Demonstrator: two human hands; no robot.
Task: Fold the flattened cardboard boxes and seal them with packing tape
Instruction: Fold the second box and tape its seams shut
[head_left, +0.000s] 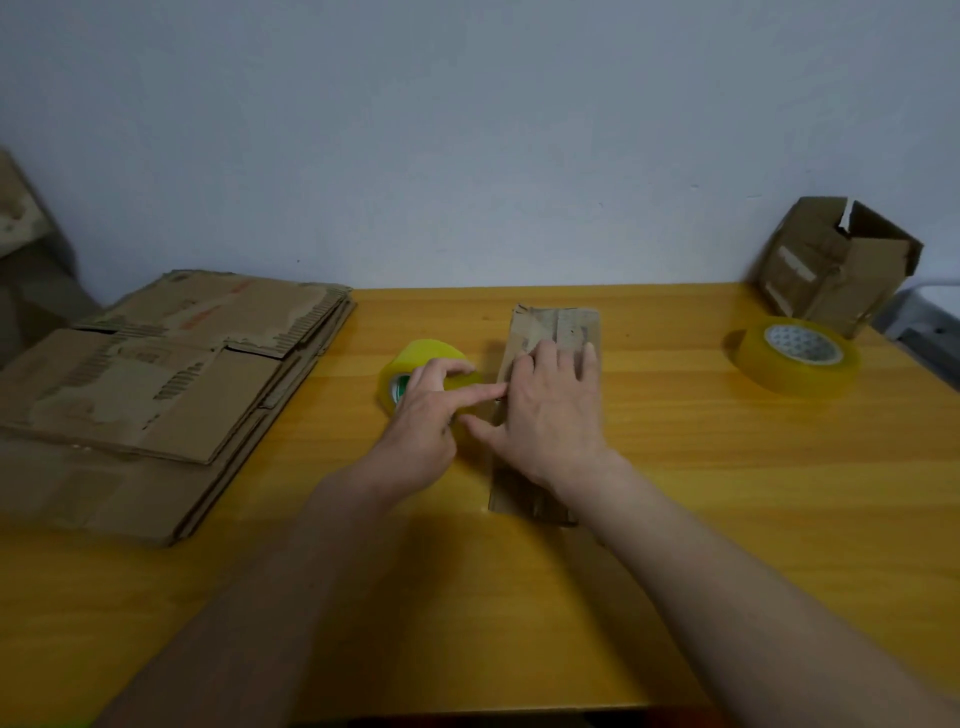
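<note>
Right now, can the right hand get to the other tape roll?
Probably yes: the right hand rests on the box, and only bare table lies between it and the spare roll.

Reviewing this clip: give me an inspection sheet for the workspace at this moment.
Surface: yellow wooden table.
Job's things: small cardboard box at centre; tape roll beside it; stack of flattened boxes on the left.
Clutter: second tape roll and an opened box at far right.
Hands: left hand grips the tape roll, forefinger stretched to the box; right hand presses flat on the box.
Cables: nothing seen.
Surroundings: plain pale wall.
</note>
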